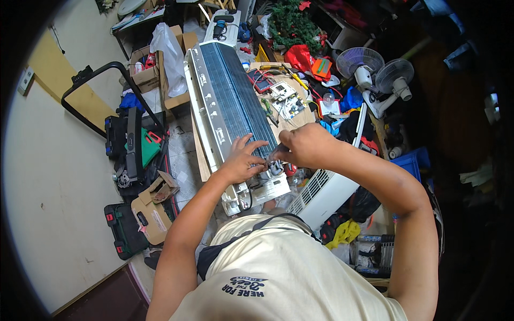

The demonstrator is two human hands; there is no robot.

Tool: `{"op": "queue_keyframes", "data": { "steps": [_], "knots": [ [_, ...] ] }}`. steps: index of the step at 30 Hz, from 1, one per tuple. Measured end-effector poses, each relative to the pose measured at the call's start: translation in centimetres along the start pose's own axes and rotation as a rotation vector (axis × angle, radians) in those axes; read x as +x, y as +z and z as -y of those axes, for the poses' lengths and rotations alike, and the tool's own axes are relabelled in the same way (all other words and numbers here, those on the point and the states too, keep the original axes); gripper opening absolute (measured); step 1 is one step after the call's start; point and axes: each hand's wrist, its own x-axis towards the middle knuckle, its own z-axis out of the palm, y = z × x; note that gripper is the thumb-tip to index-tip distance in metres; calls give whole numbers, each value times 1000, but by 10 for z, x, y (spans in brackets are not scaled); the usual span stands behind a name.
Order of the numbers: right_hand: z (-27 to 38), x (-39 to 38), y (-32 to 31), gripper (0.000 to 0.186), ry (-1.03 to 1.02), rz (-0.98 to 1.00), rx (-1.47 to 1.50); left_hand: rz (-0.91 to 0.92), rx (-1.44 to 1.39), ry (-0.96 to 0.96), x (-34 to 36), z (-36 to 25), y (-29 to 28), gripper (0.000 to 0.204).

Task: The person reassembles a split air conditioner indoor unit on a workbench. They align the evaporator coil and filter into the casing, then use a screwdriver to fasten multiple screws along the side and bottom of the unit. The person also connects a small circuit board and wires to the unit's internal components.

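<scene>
An air conditioner indoor unit point(219, 101) lies lengthwise in front of me with its cover off and its dark finned coil point(235, 91) bare. At its near end, grey bent pipe ends point(276, 168) stick out beside a white plastic end piece point(270, 188). My left hand point(243, 163) rests on the near end of the unit, its fingers spread over the coil edge and the pipe ends. Across from it, my right hand point(305, 145) is closed, fingertips down at the same pipe ends. Whatever it grips is dark and mostly hidden by the fingers.
Right of the coil, a wooden board point(300, 115) carries a circuit board point(289, 105), a red multimeter point(259, 81) and tools. A white unit cover point(326, 198) leans below my right forearm. Fans point(360, 64) stand far right; cardboard boxes point(179, 69) and tool cases point(124, 230) lie left.
</scene>
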Motion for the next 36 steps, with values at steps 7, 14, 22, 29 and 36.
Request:
{"op": "queue_keyframes", "data": {
  "steps": [7,14,22,29,36],
  "knots": [
    [1,7,5,30,-349,-252,-221,-34,29,14,-2,-2,0,23],
    [3,9,5,29,-409,11,-105,-56,32,38,-3,-4,1,23],
    [10,6,-7,37,-319,42,-124,-103,63,100,-4,-4,2,21],
    [1,18,4,43,21,218,140,-138,58,135,-4,3,9,17],
    [3,16,7,40,-440,-258,-136,-134,64,133,-4,1,3,17]
  ]
}}
